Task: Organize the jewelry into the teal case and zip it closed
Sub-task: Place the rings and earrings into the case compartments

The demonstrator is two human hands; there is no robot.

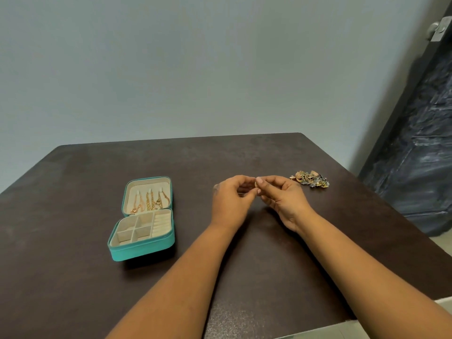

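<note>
- Head view: both hands raised together over the dark table (73,241), fingers curled.
- Left hand (231,200) and right hand (281,195) pinching one small gold piece (256,184) between fingertips; kind too small to tell.
- Teal case (143,250) open at left, well apart from hands; gold chains (149,203) hung in lid, cream compartments below.
- Heap of jewelry (310,178) just right of hands.

On the table (73,277) the open case (143,237) lies left with chains (149,203) in its lid, the jewelry pile (310,180) far right, both hands (231,196) between, apparently pinching one small piece (256,184)
</note>
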